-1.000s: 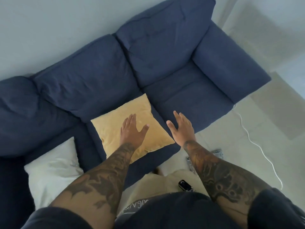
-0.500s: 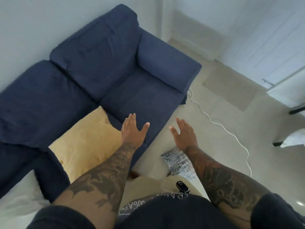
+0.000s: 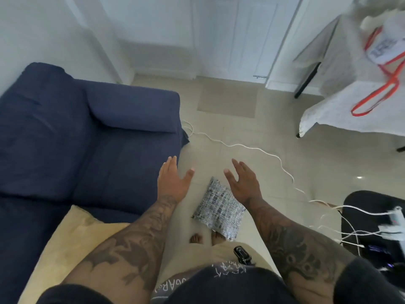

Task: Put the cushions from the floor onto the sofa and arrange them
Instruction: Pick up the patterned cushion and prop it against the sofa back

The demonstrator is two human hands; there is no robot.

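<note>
A grey-and-black patterned cushion (image 3: 219,210) lies on the tiled floor just in front of my feet, beside the sofa's front edge. The dark blue sofa (image 3: 76,137) fills the left side. A yellow cushion (image 3: 72,242) lies on its seat at the lower left, partly behind my left forearm. My left hand (image 3: 174,182) hovers open over the sofa's front edge, holding nothing. My right hand (image 3: 243,182) hovers open just above the patterned cushion's far corner, fingers spread, not touching it as far as I can tell.
A white cable (image 3: 258,150) snakes across the floor from the sofa's armrest to the right. A black chair or box (image 3: 377,224) with cables stands at the right edge. A cloth-covered table (image 3: 341,106) with an orange strap stands at upper right. White doors close the back.
My view has swung right, from the sofa to the floor. The yellow cushion slid to the lower left, and the patterned cushion came fully into view under my right hand.
</note>
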